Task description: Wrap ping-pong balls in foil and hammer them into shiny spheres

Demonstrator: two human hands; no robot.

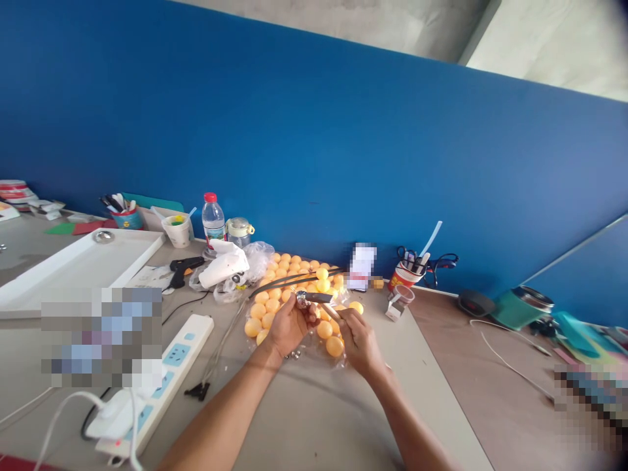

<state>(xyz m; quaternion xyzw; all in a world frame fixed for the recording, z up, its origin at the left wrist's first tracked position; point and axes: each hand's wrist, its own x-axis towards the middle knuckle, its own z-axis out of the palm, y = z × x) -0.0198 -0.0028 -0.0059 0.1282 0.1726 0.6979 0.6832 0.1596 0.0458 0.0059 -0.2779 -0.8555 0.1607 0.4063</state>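
My left hand (289, 325) is closed round a small shiny silver piece (303, 299) with a flat dark strip (320, 297) reaching to the right; its exact kind is unclear. A thin tan stick (331, 313) is pinched in my right hand (360, 338), its tip close to the left fingers. Both hands are raised over a clear plastic bag of orange table tennis balls (334, 347). Long dark strips (284, 282) lie across the balls behind my hands. Small shiny bits (294, 355) rest on the table just below the left hand.
On the left are a white power strip (179, 356) with cords, a black glue gun (184, 269), a white tray (73, 268) and a water bottle (213, 219). A phone (361, 267) leans on the blue partition (314, 131). Right of it stands a red cup (405, 276) of tools.
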